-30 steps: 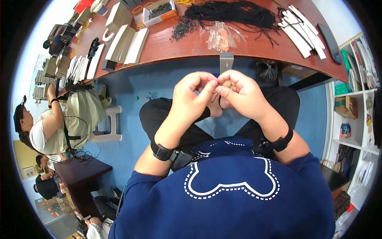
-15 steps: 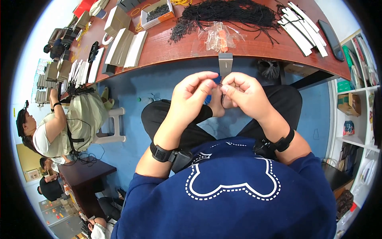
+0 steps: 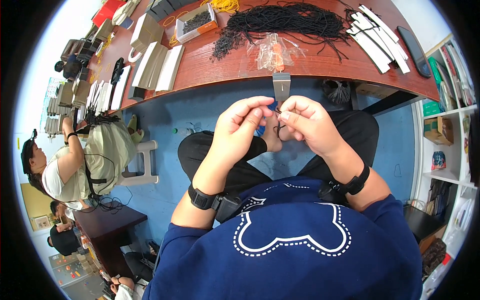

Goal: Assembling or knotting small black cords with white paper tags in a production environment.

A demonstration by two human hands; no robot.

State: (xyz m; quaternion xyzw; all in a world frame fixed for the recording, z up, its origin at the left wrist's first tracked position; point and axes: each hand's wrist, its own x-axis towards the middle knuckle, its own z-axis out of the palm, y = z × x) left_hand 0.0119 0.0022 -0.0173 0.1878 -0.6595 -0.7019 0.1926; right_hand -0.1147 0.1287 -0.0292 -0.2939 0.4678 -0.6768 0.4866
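Note:
Above my lap, just in front of the table edge, my two hands are raised close together. My right hand (image 3: pixel 311 125) pinches a thin black cord (image 3: pixel 278 129) between thumb and forefinger, and a length of it dangles below the fingertips. My left hand (image 3: pixel 239 127) is closed in a pinch a short gap to the left; whatever it holds, if anything, is too small to make out. Just beyond the fingers, a grey metal block (image 3: pixel 281 86) juts from the table edge. A large bundle of black cords (image 3: pixel 287 24) lies on the tabletop.
The reddish wooden table (image 3: pixel 210 65) bears a box of small black pieces (image 3: pixel 196 24), a loose heap of them (image 3: pixel 227 45), clear plastic bags (image 3: pixel 265 55), white strips (image 3: pixel 370 42), a phone (image 3: pixel 414 50) and stacked cards (image 3: pixel 150 65). At left sits another person (image 3: pixel 65 165); shelves (image 3: pixel 450 170) stand right.
My hands have drawn slightly apart. The left fingertips have curled in, and more of the black cord now shows hanging from my right fingers.

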